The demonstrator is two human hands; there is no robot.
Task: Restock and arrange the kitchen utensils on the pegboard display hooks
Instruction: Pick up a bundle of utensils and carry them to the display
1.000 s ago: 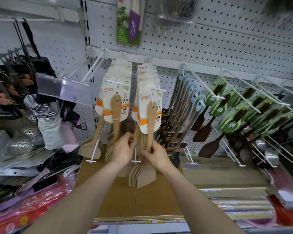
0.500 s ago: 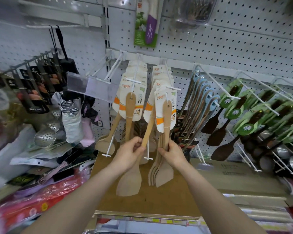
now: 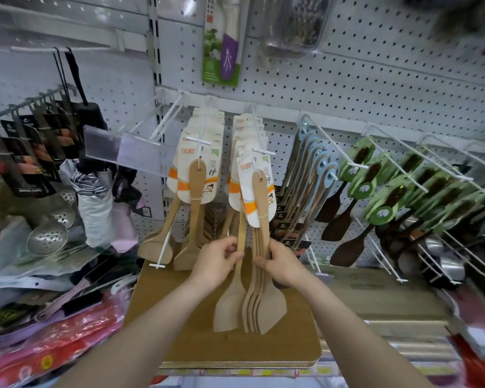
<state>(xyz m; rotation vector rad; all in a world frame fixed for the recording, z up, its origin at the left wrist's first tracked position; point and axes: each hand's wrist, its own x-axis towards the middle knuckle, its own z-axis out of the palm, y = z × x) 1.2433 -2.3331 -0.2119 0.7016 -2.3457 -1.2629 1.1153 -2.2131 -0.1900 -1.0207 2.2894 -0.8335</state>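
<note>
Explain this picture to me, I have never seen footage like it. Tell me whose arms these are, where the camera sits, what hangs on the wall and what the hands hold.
No machine here: a person works with bare hands. The single picture comes from a camera worn on the head, looking forward and down, so both arms reach in from the bottom. Ahead is a white pegboard with wire hooks. Carded wooden spatulas hang in the middle, dark spatulas with green cards to the right, perforated metal skimmers to the left. The left hand pinches the handle of a single wooden spatula; the right hand grips a bunch of wooden spatulas beside it. Below them lies a brown cardboard surface.
</note>
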